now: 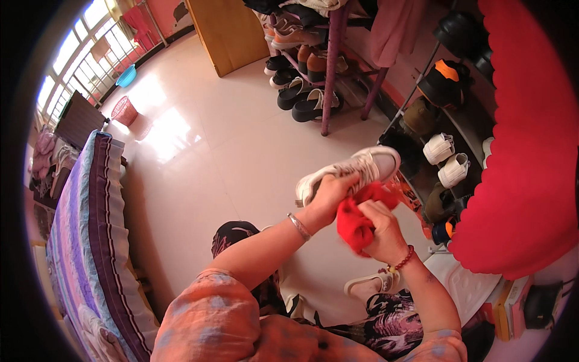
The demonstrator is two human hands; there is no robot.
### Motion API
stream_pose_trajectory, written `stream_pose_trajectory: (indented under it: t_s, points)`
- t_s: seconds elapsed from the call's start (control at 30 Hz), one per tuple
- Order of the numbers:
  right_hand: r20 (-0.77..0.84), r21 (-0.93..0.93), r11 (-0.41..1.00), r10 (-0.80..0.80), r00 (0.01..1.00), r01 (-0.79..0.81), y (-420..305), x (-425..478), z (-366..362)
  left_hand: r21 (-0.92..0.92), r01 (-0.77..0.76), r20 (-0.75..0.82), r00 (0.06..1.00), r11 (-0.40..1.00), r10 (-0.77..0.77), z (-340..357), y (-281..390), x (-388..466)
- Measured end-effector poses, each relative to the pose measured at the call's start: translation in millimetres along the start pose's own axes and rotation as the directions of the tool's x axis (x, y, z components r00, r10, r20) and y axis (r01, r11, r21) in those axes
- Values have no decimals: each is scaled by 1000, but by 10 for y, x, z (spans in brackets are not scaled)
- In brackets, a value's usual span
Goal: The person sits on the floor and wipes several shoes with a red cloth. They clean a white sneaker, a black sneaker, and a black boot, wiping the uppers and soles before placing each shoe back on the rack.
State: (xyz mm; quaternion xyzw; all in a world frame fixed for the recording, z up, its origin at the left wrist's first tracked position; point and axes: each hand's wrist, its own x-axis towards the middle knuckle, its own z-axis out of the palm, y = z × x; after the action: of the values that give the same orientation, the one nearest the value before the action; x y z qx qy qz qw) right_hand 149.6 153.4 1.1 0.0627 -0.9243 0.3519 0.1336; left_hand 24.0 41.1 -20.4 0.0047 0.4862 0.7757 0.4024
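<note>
A white lace-up sneaker is held up in front of me, its toe pointing to the upper right. My left hand grips it by the opening near the heel, with the fingers partly inside. In my right hand is a bunched red cloth, blurred at its upper end. The cloth lies against or just beside the near side of the shoe; I cannot tell whether it touches. Below my hands, my foot wears a light-coloured slipper.
A shoe rack with sneakers and sandals stands ahead. Another rack on the right holds white shoes and is partly hidden by a red scalloped cloth. A bed runs along the left. A pink basket and blue basin sit farther off.
</note>
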Motion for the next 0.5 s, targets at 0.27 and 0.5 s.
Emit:
stream_pose_trajectory:
  t_s: [0.27, 0.5]
  points:
    - [-404, -122, 991, -7, 915, -47, -68, 295, -412, 13, 163, 60, 985, 987, -164, -258, 138, -138]
    - [-258, -361, 924, 29, 966, -124, 171, 345, -105, -162, 103, -163, 978, 981, -130, -218, -125, -189]
